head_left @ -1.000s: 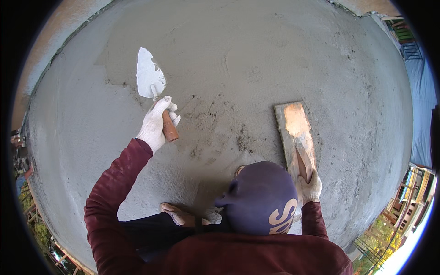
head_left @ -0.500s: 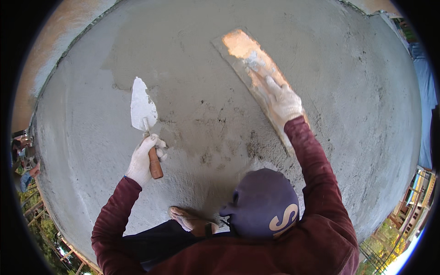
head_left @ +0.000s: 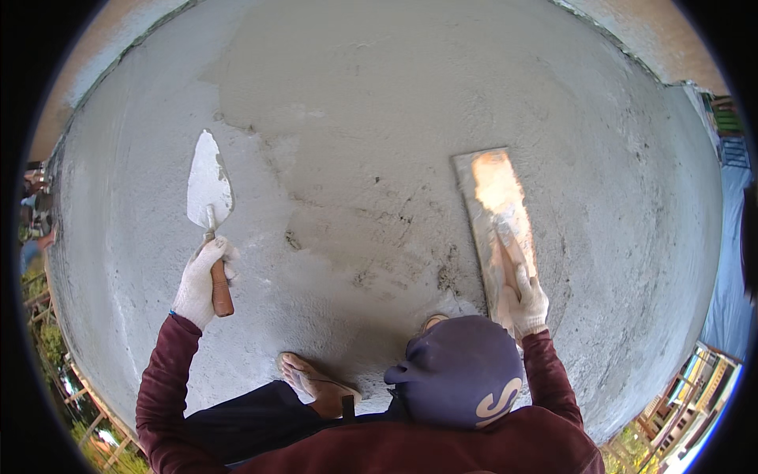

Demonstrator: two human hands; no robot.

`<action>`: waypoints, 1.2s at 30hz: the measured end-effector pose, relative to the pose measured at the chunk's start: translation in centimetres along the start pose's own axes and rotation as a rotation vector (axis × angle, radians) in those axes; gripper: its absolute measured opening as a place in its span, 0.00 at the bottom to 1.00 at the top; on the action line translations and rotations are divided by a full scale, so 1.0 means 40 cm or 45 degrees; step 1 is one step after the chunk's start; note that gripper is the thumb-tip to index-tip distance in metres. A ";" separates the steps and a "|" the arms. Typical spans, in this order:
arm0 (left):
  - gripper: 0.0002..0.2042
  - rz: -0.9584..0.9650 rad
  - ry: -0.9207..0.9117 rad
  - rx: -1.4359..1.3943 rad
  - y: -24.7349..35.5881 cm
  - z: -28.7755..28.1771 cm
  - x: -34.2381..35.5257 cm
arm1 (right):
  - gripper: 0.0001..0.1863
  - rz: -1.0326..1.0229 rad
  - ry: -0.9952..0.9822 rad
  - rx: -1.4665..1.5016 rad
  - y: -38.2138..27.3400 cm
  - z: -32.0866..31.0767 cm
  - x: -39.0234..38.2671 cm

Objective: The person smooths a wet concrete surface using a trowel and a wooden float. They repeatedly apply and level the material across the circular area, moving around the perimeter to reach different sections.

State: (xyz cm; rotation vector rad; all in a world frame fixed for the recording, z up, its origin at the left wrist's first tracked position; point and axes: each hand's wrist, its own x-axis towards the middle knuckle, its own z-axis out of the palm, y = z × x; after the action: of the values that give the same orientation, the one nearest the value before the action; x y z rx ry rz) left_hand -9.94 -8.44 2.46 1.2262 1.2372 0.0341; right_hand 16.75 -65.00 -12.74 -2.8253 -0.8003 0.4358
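My left hand (head_left: pixel 199 280), in a white knitted glove, is closed round the wooden handle of a pointed trowel (head_left: pixel 209 186). The trowel's blade points away from me, its face pale with cement, and is over the left part of the grey cement surface (head_left: pixel 347 150). On the right, my gloved right hand (head_left: pixel 527 304) grips a long, flat float (head_left: pixel 491 197) near its close end. Orange shows through cement smears on the float's top. It lies along the surface, its far end tilted slightly left. The grip under my right fingers is mostly hidden.
Rough, dark patches (head_left: pixel 379 272) mark the cement between the two tools. My bare foot (head_left: pixel 308 378) stands on it close by. A wall (head_left: pixel 655 35) borders the far edge. Blue sheeting (head_left: pixel 730 261) hangs at the right, with timber framework (head_left: pixel 695 395) below.
My right hand has drawn the float back toward me and to the right, turning it straighter. My left hand has shifted a little left with the trowel.
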 end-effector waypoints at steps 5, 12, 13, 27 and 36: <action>0.17 -0.100 -0.063 -0.056 0.022 -0.007 -0.061 | 0.25 -0.436 -0.321 -0.110 -0.373 -0.092 0.284; 0.25 0.123 -0.060 0.035 0.060 0.043 -0.070 | 0.26 -0.635 -0.187 -0.094 -0.747 -0.081 0.820; 0.25 0.086 -0.108 0.040 0.069 0.069 -0.042 | 0.26 -0.566 -0.174 -0.119 -0.727 -0.097 0.874; 0.20 -0.031 -0.105 0.113 -0.003 0.097 0.069 | 0.35 0.201 0.057 -0.099 -0.094 -0.190 0.622; 0.24 -0.120 -0.037 0.093 -0.080 -0.026 0.097 | 0.37 0.383 0.011 -0.002 0.079 -0.015 -0.013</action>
State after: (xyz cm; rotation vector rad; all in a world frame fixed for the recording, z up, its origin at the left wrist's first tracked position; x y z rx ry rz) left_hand -10.90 -6.71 -2.28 1.2256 1.2786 -0.0985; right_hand 18.07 -67.98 -12.83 -2.9544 -0.3717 0.4628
